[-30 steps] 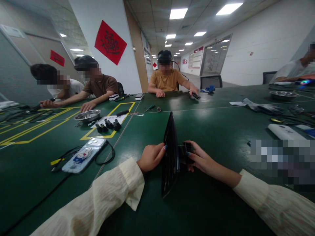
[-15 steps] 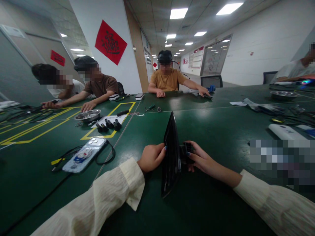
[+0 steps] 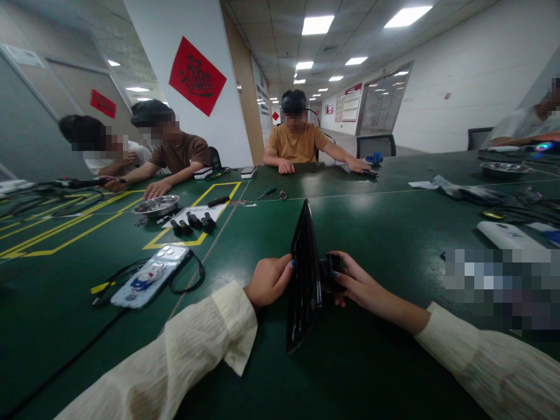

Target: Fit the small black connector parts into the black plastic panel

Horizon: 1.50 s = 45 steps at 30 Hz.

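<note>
A thin black panel with a glossy edge (image 3: 305,286) stands upright, almost edge-on to me, above the green table. My left hand (image 3: 270,281) is closed against its left face, thumb pressed on the surface and the other fingers curled. A black ribbed block (image 3: 329,272) joins the panel's right side. My right hand (image 3: 361,286) is closed around that block, with the thumb on the near side and fingers partly hidden behind it. I cannot tell what kind of device the panel is.
On the left lie a phone (image 3: 151,277) with a black cable, several black fittings (image 3: 192,223) and a metal bowl (image 3: 157,205). Across the table (image 3: 394,221) sits a person in a yellow shirt (image 3: 294,140). A white device (image 3: 507,234) lies at right.
My hands and the panel stay in place. At far left, a co-worker's hand has shifted right, with a dark tool now showing in it. The opposite person's outstretched hand has flattened slightly.
</note>
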Available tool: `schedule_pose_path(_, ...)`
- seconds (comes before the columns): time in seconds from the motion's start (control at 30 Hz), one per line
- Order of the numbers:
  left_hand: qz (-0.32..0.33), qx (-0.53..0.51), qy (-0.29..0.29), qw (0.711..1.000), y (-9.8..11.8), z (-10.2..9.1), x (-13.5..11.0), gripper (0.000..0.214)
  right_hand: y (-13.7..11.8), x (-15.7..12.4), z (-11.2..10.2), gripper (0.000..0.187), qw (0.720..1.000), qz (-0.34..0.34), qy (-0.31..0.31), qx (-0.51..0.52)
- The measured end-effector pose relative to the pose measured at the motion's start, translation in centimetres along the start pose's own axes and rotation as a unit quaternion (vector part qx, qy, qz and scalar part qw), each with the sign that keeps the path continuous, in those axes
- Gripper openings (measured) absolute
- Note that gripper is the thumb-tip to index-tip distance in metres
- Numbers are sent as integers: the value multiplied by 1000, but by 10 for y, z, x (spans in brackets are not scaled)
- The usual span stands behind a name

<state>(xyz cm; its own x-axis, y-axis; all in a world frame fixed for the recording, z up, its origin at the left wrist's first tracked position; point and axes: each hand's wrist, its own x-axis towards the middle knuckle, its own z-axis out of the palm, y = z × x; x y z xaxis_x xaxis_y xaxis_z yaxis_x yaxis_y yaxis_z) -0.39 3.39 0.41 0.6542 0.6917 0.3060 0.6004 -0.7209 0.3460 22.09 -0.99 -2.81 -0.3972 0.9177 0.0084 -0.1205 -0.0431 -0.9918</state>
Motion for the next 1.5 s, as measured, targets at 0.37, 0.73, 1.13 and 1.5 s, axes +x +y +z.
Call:
schedule_pose_path(0.37, -7, 8, 17, 1000, -1, 2, -1, 24, 1, 2, 0, 46, 1000, -2, 5, -6)
schedule_pose_path(0.73, 8, 4, 30, 1000, -2, 3, -1, 12, 0, 1, 0, 46, 1000, 0, 2, -3)
schedule_pose_path(1.13, -3, 10, 20, 1000, -1, 3, 0, 19, 0, 1, 1, 47, 1000, 0, 3, -5)
schedule_pose_path(1.5, -21, -5, -3, 1000, 1, 0, 1, 38, 2, 1, 0, 46, 1000, 1, 6, 3)
